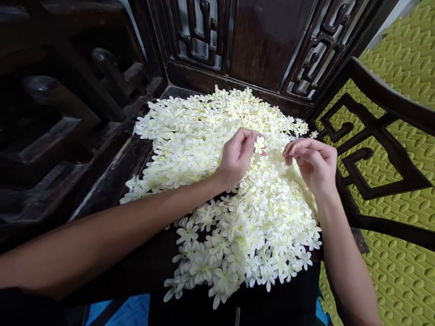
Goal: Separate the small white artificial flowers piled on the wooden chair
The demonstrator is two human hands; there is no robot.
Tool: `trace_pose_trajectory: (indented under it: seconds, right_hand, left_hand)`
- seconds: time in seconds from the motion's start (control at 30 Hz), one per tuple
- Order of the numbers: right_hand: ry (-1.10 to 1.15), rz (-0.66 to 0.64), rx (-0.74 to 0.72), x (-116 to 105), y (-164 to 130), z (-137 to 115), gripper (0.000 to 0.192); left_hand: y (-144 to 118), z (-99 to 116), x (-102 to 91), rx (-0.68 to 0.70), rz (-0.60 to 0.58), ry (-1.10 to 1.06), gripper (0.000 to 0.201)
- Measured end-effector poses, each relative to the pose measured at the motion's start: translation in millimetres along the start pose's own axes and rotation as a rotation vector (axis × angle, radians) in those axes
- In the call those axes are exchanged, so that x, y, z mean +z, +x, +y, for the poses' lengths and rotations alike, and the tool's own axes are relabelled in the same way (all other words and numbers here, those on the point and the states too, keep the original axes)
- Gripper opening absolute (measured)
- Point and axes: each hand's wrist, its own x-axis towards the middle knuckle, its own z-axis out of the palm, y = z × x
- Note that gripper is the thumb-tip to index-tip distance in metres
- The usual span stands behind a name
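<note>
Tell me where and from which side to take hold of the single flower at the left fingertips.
Pinch the flower by one thin petal edge, coming from the right, where the right hand is empty. It stands raised above the flower pile, and the left hand already covers its left side, so the right-facing petals are probably the freest.

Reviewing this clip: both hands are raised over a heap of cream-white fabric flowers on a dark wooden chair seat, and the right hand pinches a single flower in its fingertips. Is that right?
Not quite. In the head view the single flower is pinched by the left hand, not the right hand, whose fingers are curled beside it. The rest stands: both hands are over the heap of flowers on the dark wooden chair seat.
</note>
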Motion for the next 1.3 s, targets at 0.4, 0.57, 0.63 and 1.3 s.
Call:
trace_pose_trajectory:
  seconds: [0.4, 0.57, 0.63, 1.3]
  right_hand:
    - [-0.174, -0.083, 0.182, 17, -5, 1, 0.015]
    - [-0.236, -0.127, 0.19, 12, -5, -4, 0.011]
    - [-0.325, -0.124, 0.167, 12, -6, -4, 0.01]
    - [-0.53, 0.22, -0.005, 11, -2, 2, 0.015]
  left_hand:
    - [-2, 7, 0.0, 0.256, -0.087, 0.25, 0.011]
    - [-2, 8, 0.2, 0.325, -0.102, 0.306, 0.007]
    - [-2, 8, 0.8, 0.373, -0.106, 0.335, 0.006]
    - [-2, 4, 2.8, 0.201, -0.007, 0.197, 0.019]
